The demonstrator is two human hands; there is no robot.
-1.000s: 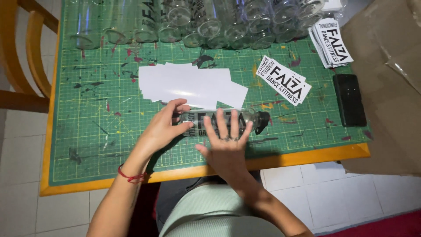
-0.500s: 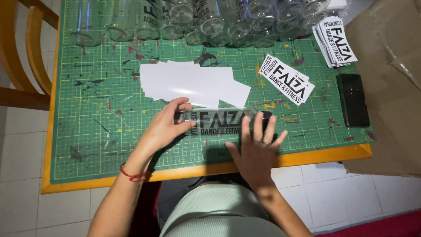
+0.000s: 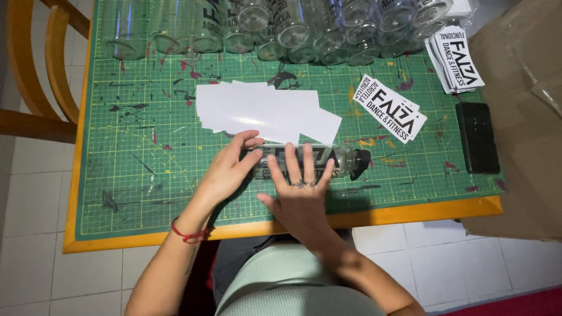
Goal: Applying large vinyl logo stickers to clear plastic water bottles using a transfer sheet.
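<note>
Clear bottle point(image 3: 328, 159), black cap, lying sideways on green mat, black-lettered label up.

Pale tiled floor point(image 3: 35, 199), wooden chair point(image 3: 35, 70), orange-edged table point(image 3: 410, 212), red rug point(image 3: 527, 301)

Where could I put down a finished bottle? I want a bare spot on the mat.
The green cutting mat is bare at its left, between the white sheets and the left hand. It is crowded along the far edge, with glass bottles, and at the right, with stickers and a black phone.

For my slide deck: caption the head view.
Both hands, left and right, press a clear bottle lying on a green cutting mat.
</note>
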